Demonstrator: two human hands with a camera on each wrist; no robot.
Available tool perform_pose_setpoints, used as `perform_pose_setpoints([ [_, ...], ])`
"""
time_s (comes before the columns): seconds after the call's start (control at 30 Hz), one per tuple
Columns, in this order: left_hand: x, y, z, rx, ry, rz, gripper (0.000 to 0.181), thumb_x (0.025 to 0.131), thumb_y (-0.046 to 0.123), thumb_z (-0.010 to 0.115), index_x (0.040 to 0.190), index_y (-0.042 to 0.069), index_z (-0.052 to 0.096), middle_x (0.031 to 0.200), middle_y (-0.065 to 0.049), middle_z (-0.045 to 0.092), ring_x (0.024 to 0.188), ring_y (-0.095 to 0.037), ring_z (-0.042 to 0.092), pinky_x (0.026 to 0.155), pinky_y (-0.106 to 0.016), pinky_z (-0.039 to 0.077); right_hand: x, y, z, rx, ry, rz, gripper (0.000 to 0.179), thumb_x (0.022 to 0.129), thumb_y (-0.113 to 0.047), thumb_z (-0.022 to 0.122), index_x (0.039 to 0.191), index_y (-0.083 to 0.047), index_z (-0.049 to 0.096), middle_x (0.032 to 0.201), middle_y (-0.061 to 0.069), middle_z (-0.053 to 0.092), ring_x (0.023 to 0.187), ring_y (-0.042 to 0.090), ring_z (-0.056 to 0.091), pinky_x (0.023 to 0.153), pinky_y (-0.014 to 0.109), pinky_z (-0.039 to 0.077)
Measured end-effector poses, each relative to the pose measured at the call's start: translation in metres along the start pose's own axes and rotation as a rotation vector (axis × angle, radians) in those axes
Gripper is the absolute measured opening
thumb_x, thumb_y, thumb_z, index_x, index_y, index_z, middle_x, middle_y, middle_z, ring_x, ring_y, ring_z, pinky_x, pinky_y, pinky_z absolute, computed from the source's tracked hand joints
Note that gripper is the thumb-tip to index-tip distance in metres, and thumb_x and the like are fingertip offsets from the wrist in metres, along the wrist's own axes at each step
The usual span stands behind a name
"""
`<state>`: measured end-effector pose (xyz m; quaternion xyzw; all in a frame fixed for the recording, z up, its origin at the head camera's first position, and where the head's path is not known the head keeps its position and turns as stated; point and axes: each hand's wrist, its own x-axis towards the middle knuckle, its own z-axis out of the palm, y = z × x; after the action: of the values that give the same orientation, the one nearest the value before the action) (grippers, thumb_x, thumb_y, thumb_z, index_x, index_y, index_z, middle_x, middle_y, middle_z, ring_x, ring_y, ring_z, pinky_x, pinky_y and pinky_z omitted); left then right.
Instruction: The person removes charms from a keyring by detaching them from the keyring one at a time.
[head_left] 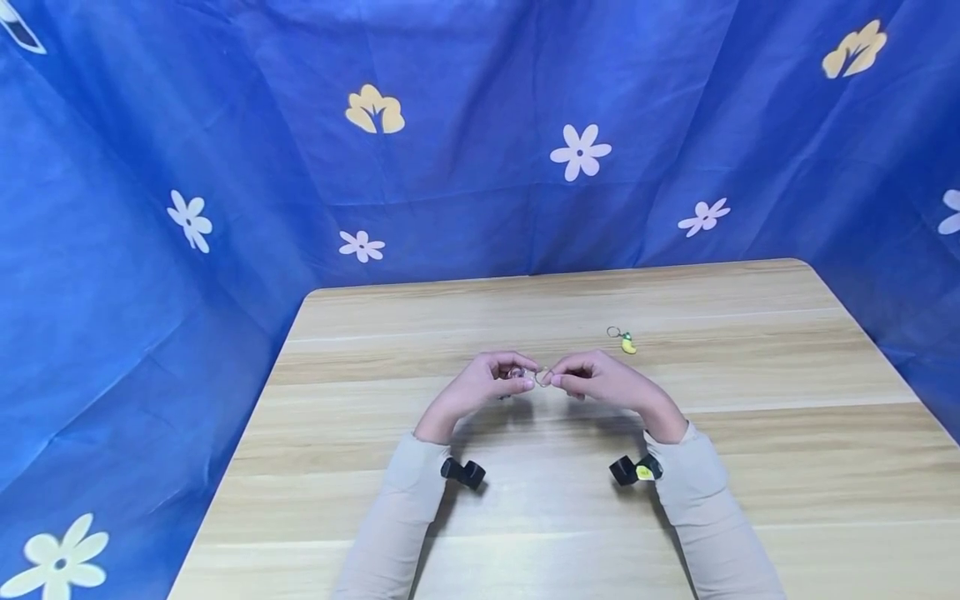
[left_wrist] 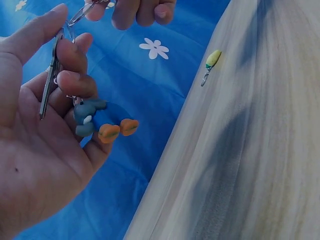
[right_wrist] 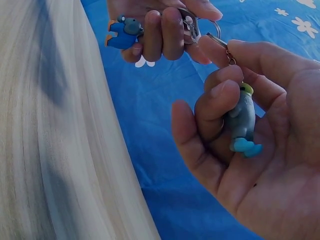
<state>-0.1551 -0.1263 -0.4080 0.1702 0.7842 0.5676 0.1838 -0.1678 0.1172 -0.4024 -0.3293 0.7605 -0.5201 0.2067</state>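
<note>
Both hands meet above the table, a metal ring (head_left: 543, 385) between their fingertips. My left hand (head_left: 480, 385) pinches its side of the rings. From it hang a metal key (left_wrist: 50, 82) along the fingers and a keychain figurine (left_wrist: 102, 117) with a grey head, blue body and orange feet. With thumb and forefinger my right hand (head_left: 603, 382) grips the ring of another keychain figurine (right_wrist: 242, 117), grey with turquoise feet and a yellow-green part on top, which hangs against its curled fingers. Where the rings meet, the fingertips partly hide them.
A yellow chili-shaped keychain (head_left: 628, 342) with a green top and its own ring lies on the wooden table (head_left: 750, 358), beyond the right hand. A blue curtain (head_left: 465, 192) with flower prints rises behind the table and along its sides.
</note>
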Motion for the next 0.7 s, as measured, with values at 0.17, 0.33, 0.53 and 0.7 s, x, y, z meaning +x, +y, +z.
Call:
perform_pose_setpoints([
  [0.17, 0.0003, -0.0007, 0.0002, 0.01, -0.007, -0.001, 0.037, 0.086, 0.026, 0.071, 0.12, 0.01, 0.066, 0.086, 0.002, 0.063, 0.074, -0.022, 0.054, 0.061, -0.031, 0.046, -0.0001, 0.0015, -0.0001, -0.036, 0.0, -0.014, 0.022, 0.098, -0.015, 0.054, 0.107, -0.002, 0.069, 0.066, -0.001, 0.05, 0.057, 0.011, 0.043, 0.057, 0.022, 0.039],
  [0.33, 0.0039, -0.0006, -0.0011, 0.002, -0.005, -0.006, 0.039, 0.086, 0.024, 0.071, 0.122, 0.011, 0.066, 0.084, 0.001, 0.062, 0.07, -0.017, 0.052, 0.06, -0.03, 0.045, 0.0008, 0.0002, -0.0031, -0.042, 0.0, -0.024, 0.022, 0.097, -0.011, 0.053, 0.109, -0.001, 0.069, 0.066, -0.003, 0.05, 0.058, 0.018, 0.046, 0.057, 0.022, 0.04],
  [0.53, 0.0045, -0.0002, -0.0005, -0.017, 0.005, -0.008, 0.035, 0.084, 0.021, 0.073, 0.117, 0.009, 0.068, 0.087, 0.002, 0.063, 0.075, -0.011, 0.054, 0.065, -0.03, 0.048, 0.0015, -0.0024, -0.0038, -0.017, -0.051, -0.023, 0.024, 0.098, -0.01, 0.052, 0.111, 0.004, 0.067, 0.079, 0.015, 0.058, 0.061, 0.006, 0.044, 0.057, 0.021, 0.042],
  [0.7, 0.0038, 0.0018, 0.0015, 0.002, 0.017, -0.006, 0.03, 0.082, 0.018, 0.074, 0.11, 0.006, 0.069, 0.088, 0.002, 0.063, 0.08, -0.012, 0.056, 0.07, -0.027, 0.049, 0.0017, -0.004, -0.0014, -0.028, -0.079, -0.004, 0.025, 0.097, -0.014, 0.054, 0.111, 0.003, 0.067, 0.1, 0.026, 0.064, 0.065, 0.005, 0.046, 0.062, 0.021, 0.046],
])
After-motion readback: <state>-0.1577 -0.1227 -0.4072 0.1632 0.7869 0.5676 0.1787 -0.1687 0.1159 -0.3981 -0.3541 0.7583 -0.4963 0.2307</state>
